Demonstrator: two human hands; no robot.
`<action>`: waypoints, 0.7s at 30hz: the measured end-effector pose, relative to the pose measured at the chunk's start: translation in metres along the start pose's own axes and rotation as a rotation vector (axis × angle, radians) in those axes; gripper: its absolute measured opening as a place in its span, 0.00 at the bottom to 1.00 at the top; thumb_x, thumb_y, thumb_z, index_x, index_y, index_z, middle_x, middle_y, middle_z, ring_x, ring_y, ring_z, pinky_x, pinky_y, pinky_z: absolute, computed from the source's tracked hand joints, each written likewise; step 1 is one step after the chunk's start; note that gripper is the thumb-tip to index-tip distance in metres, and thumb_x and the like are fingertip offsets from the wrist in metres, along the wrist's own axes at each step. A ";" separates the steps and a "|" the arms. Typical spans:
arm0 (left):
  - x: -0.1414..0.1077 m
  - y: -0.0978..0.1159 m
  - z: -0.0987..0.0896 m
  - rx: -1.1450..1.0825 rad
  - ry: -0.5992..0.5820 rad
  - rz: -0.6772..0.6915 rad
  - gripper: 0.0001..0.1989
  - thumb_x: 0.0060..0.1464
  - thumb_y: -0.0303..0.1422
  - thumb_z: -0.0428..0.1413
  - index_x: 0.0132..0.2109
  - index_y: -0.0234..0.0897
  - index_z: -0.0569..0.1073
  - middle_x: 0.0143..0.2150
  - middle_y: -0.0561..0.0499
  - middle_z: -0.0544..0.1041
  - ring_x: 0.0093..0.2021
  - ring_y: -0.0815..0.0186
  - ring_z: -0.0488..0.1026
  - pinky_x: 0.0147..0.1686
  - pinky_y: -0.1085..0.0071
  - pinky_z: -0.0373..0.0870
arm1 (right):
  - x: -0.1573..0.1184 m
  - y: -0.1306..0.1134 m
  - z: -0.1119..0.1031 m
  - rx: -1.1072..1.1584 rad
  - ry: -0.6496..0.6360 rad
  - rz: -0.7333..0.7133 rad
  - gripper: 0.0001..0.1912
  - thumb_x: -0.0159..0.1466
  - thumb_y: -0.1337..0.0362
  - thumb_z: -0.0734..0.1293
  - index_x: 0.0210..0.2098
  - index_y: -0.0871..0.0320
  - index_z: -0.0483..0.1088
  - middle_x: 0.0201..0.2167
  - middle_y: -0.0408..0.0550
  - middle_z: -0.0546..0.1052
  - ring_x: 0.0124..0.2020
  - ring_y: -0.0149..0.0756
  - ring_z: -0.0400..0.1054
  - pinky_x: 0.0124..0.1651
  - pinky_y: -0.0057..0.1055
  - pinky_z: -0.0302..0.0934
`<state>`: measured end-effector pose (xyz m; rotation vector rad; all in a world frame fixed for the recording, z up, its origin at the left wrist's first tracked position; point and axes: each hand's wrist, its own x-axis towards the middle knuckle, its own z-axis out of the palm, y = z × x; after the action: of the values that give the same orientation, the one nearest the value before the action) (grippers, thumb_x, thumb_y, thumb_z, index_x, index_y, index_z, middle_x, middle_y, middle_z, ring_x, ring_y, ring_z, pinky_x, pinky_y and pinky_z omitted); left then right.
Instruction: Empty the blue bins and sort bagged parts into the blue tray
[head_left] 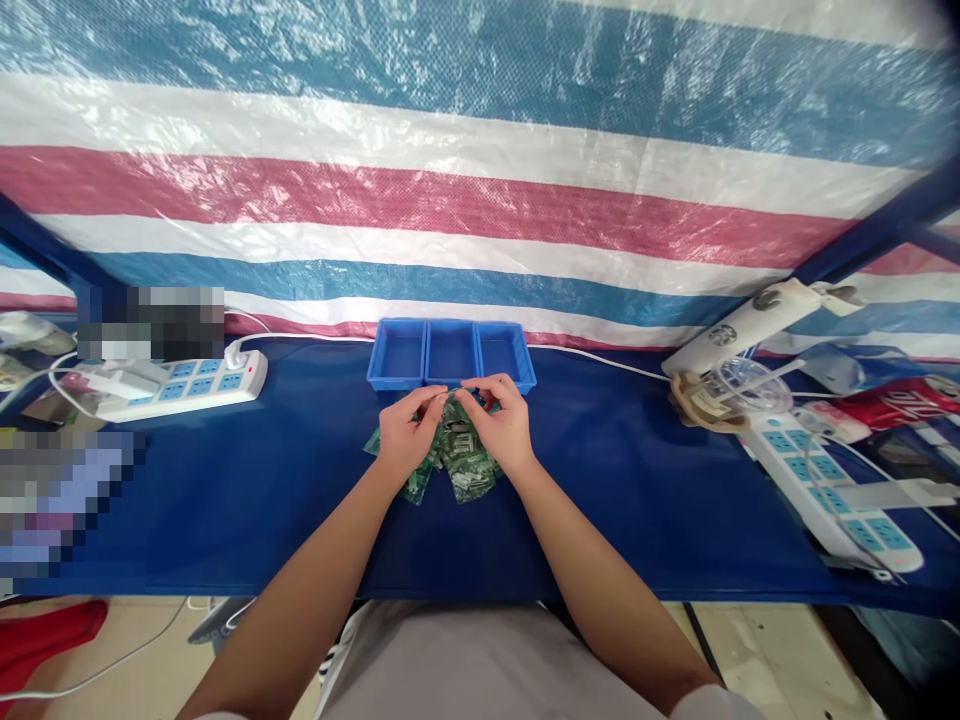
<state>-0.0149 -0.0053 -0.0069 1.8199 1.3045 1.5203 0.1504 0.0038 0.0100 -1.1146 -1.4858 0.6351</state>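
Note:
My left hand [409, 432] and my right hand [501, 425] meet over the middle of the table, thumbs and forefingers pinched close together. What lies between the fingertips is too small to make out. Just under and between both hands is a heap of shiny, clear-looking packets [471, 465] with green and silvery contents, partly covered by the hands. Right behind the fingers stands a blue tray [451, 352] with three compartments; the right fingertips overlap its front edge in view.
A white power strip [191, 388] with a plug lies at the left, another power strip [840, 490] at the right. Near the latter are a white tumbler [739, 325], a clear plastic cup [750, 385] and a red package [900, 405]. A striped sheet [465, 190] hangs behind the blue table [630, 480].

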 end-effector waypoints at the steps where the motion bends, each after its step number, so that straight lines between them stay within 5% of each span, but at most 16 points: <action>1: 0.000 0.000 0.000 -0.017 -0.003 -0.009 0.12 0.64 0.39 0.57 0.49 0.40 0.79 0.33 0.52 0.82 0.29 0.68 0.78 0.32 0.72 0.75 | 0.000 -0.001 0.000 0.015 -0.003 0.007 0.09 0.64 0.55 0.71 0.41 0.51 0.79 0.31 0.45 0.72 0.32 0.35 0.66 0.34 0.33 0.65; 12: 0.001 -0.002 -0.001 -0.065 0.036 -0.032 0.11 0.65 0.41 0.55 0.45 0.39 0.77 0.40 0.49 0.81 0.34 0.66 0.80 0.37 0.70 0.76 | -0.004 -0.009 0.001 0.027 -0.047 -0.069 0.05 0.66 0.58 0.70 0.38 0.51 0.77 0.38 0.48 0.80 0.40 0.39 0.75 0.41 0.37 0.71; 21: 0.004 -0.002 -0.003 -0.062 -0.023 0.149 0.10 0.66 0.34 0.52 0.41 0.40 0.78 0.36 0.49 0.79 0.35 0.66 0.78 0.38 0.67 0.75 | -0.007 0.000 0.005 0.156 0.037 0.018 0.10 0.64 0.54 0.71 0.40 0.52 0.72 0.45 0.50 0.80 0.43 0.40 0.75 0.42 0.37 0.72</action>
<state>-0.0186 -0.0021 -0.0054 1.9264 1.1196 1.5927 0.1449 -0.0020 0.0057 -1.0148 -1.3718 0.7273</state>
